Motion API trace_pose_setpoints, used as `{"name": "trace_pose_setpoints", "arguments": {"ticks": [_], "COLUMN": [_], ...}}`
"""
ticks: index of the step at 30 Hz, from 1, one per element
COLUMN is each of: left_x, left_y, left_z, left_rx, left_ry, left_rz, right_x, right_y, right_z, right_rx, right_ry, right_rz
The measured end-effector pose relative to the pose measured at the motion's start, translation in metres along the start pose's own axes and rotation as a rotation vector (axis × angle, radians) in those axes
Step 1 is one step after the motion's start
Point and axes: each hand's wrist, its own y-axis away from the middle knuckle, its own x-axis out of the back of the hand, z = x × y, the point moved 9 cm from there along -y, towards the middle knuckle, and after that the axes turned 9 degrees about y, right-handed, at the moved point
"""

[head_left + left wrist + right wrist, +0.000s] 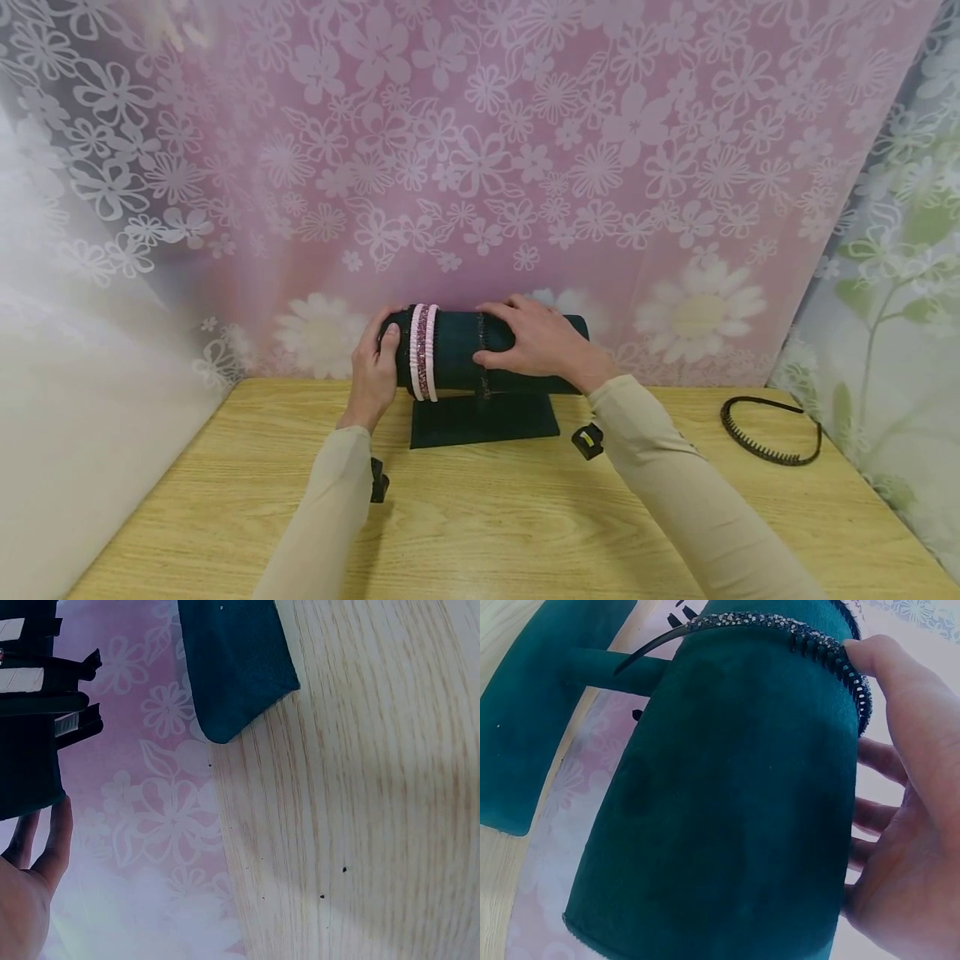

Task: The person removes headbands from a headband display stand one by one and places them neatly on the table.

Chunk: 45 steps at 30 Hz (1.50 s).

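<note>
Closest to me are two pale sleeves (675, 492), reaching across the wood-grained bench (487, 517) to a dark green display stand (457, 354), its padded roll held above a flat foot. The job looks part done: near the roll's left end sit a black band (403, 358), two pale headbands (431, 354) and a pink glittery headband (422, 354) between them, packed side by side. A dark glittering headband (742, 621) goes round the roll nearer its middle, apart from that cluster, so its placing seems unfinished. One toothed headband (772, 455) lies off the stand, at the right of the bench, and is seemingly yet to be dealt with.

The hands are well apart. The left hand (373, 367) grips the roll's left end, thumb across the front, fingers behind. The right hand (540, 337) comes in from the right, turned inward, clasping the dark glittering headband against the roll: thumb low in front, fingers over the top and back.
</note>
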Motion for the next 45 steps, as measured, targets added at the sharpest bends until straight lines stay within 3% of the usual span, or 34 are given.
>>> {"name": "trace_pose_setpoints", "arguments": {"ticks": [45], "left_x": [0.000], "left_y": [0.001], "left_z": [0.001], "left_rx": [-0.012], "left_ry": [-0.014], "left_rz": [-0.001], "right_x": [0.005], "right_y": [0.020], "right_z": [0.024], "right_rx": [-0.013], "right_ry": [0.020], "right_rz": [0.020]}}
